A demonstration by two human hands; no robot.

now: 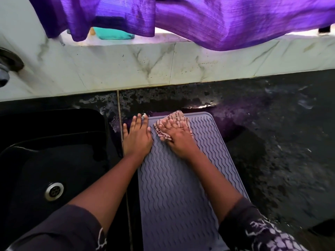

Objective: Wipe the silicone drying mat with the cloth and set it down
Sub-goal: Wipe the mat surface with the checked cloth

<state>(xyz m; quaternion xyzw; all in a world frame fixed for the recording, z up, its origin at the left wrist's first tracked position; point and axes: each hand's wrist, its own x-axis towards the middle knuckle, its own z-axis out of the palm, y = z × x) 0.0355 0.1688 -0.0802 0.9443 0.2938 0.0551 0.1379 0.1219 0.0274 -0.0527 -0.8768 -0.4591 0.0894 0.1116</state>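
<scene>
Mat (174, 187) flat on dark counter (281, 142) just right of sink (45, 160), long axis running near to far. Right hand (178, 137) pressing cloth (174, 122) onto far end; left hand (137, 136) spread flat, holding nothing, on far-left edge.

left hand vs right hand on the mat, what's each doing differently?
The left hand lies flat and bare, straddling the left edge of the silicone drying mat, part on the black counter. The right hand sits fully on the mat, pressing the checked cloth onto the ridges near the far end. The left hand holds nothing; the right hand's fingers cover the cloth. Both are palm down, fingers pointing away from the person.
</scene>
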